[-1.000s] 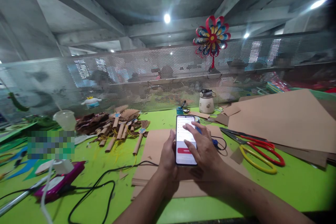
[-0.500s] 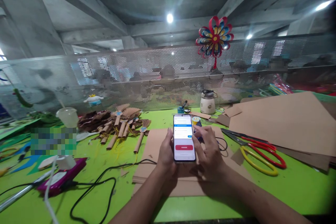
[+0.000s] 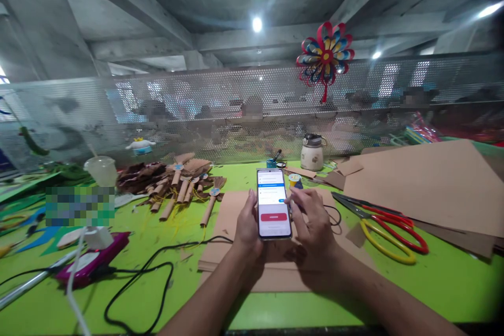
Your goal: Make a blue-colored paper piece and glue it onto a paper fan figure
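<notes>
A smartphone with a lit screen stands tilted toward me over brown paper sheets. My left hand is wrapped round its left side and lower back, with the thumb along the edge. On the screen are lines of text, a blue bar and a red button. My right hand holds nothing; its fingers are apart and partly bent. One fingertip is at the small blue button near the screen's right edge; whether it touches the glass I cannot tell.
Scissors with red handles and scissors with yellow handles lie at right beside large brown sheets. Rolled paper pieces, a plastic cup, a magenta power strip and a black cable are at left. A flask stands behind.
The phone sits slightly further left and higher in the view. My right fingertip has come closer to the small blue button on the screen. My left hand keeps its grip.
</notes>
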### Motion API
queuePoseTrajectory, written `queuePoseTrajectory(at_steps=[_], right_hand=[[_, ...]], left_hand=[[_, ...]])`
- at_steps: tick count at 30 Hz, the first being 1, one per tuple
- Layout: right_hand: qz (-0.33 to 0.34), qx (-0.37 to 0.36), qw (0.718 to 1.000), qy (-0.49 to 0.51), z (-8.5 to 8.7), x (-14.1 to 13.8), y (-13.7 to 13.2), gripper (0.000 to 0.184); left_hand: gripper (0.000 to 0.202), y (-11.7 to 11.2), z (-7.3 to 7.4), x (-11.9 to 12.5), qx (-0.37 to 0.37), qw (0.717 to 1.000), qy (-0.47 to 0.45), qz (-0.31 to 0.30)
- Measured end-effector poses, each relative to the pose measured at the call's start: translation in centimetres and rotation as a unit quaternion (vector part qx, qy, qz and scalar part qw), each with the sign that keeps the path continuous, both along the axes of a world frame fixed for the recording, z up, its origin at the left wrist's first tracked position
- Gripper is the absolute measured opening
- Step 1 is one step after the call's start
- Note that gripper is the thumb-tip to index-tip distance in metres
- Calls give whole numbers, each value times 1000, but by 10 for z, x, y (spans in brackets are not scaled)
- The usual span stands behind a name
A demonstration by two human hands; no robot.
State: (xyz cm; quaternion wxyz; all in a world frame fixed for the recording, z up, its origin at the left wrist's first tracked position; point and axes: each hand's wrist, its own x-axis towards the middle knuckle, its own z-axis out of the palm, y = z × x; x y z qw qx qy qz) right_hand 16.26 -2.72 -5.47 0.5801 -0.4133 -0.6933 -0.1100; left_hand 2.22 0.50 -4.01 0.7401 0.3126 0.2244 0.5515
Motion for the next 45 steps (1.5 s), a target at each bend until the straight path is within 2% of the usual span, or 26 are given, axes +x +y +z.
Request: queuePoseTrajectory(at_steps=[13,31,37,40,45], right_hand=[[6,7,1000,16,2,0,-2,37],[7,-9,999,-40,-3,0,1,41],[30,17,999,27,6,-3,-9,38],[41,8,999,14,11,-6,-14,33],[78,14,997,-8,3,-9,-16,34]], left_hand=[[39,-1,2,1,5,1000,-10,0],[41,2,-2,0,-3,999,-27,-20],[40,-1,0,-1,3,999,-43,-24],[44,1,-3,-2,0,998,-50,-29],[51,9,-10,-4,-22,998,-52,-17]])
